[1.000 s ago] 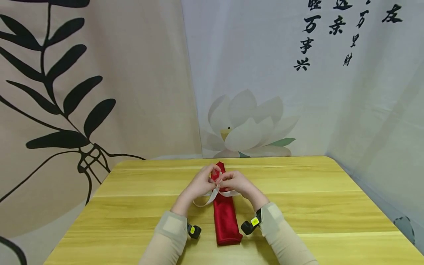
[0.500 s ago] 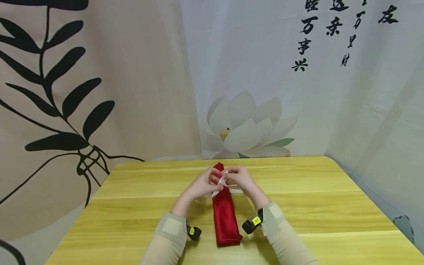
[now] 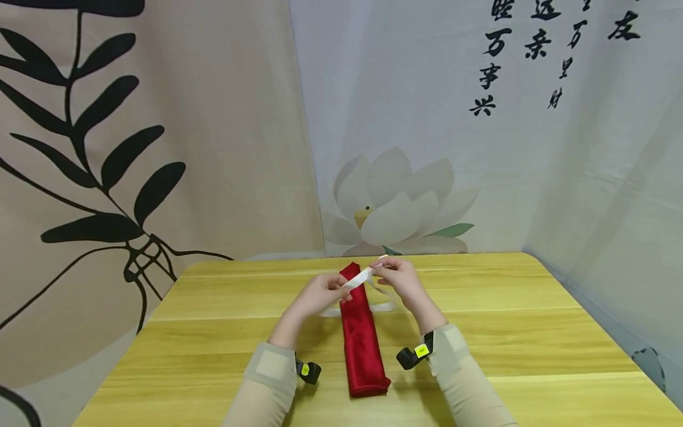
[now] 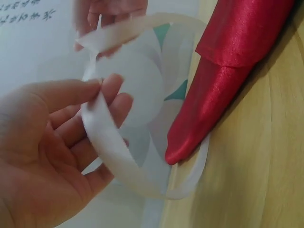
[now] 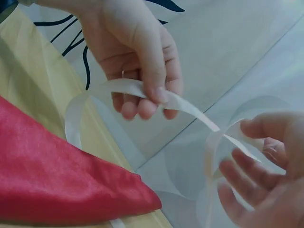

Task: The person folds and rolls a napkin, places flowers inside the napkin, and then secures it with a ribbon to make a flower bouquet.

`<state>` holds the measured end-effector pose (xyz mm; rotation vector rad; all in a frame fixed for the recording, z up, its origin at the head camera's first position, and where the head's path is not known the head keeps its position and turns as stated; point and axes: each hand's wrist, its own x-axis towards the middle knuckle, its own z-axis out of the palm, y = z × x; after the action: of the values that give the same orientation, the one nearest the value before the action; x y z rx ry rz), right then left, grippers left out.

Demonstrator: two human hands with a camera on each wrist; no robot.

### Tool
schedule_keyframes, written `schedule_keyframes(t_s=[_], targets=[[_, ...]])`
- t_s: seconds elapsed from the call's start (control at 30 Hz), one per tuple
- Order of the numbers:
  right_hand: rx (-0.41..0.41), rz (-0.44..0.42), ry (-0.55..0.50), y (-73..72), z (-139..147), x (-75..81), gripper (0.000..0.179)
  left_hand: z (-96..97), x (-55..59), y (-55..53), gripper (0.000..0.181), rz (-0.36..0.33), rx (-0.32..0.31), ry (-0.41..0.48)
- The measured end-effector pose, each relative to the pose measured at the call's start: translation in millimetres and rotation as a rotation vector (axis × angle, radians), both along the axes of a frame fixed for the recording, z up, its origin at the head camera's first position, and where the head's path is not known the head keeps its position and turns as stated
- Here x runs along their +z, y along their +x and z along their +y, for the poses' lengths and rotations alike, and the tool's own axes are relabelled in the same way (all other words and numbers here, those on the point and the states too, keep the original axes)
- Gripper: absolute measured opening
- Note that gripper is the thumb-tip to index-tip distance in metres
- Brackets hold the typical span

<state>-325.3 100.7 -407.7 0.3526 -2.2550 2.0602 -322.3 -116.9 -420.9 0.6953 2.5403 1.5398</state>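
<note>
A long folded bundle of red satin cloth (image 3: 364, 350) lies lengthwise on the table, its narrow end toward the back. A white ribbon (image 4: 107, 135) passes beneath it, and both sides rise into a loop above the cloth. My left hand (image 3: 317, 293) pinches the ribbon between thumb and index finger, just left of the bundle's far end. Higher and to the right, my right hand (image 3: 404, 283) pinches the ribbon near its crossing point. In the right wrist view, the ribbon strands cross at the right hand's (image 5: 270, 164) fingertips. Between the hands the ribbon runs fairly straight.
The wooden table (image 3: 480, 332) extends to both sides of the bundle. Black wrist cameras (image 3: 308, 372) are strapped over the sleeves. Behind the table's back edge hangs a backdrop cloth (image 3: 240, 148) printed with leaves, a lotus and characters.
My hands, close together over the cloth a second ago, have moved apart. The right hand has gone up and right with the ribbon, which now stretches between them. The red bundle stays in place.
</note>
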Motion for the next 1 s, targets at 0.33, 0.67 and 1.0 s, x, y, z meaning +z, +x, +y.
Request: schedule_keyframes(t_s=[0.33, 0.67, 1.0], targets=[[0.056, 0.098, 0.238, 1.4, -6, -3.7, 0.011, 9.5, -2.9, -0.6, 0.009, 0.069, 0.010, 0.018], [0.040, 0.175, 0.263, 8.5, -20, -2.0, 0.010, 14.2, -4.9, 1.5, 0.020, 0.048, 0.015, 0.046], [0.023, 0.188, 0.274, 8.2, -19, -2.0, 0.011, 14.2, -4.8, 4.1, 0.008, 0.123, 0.010, -0.027]])
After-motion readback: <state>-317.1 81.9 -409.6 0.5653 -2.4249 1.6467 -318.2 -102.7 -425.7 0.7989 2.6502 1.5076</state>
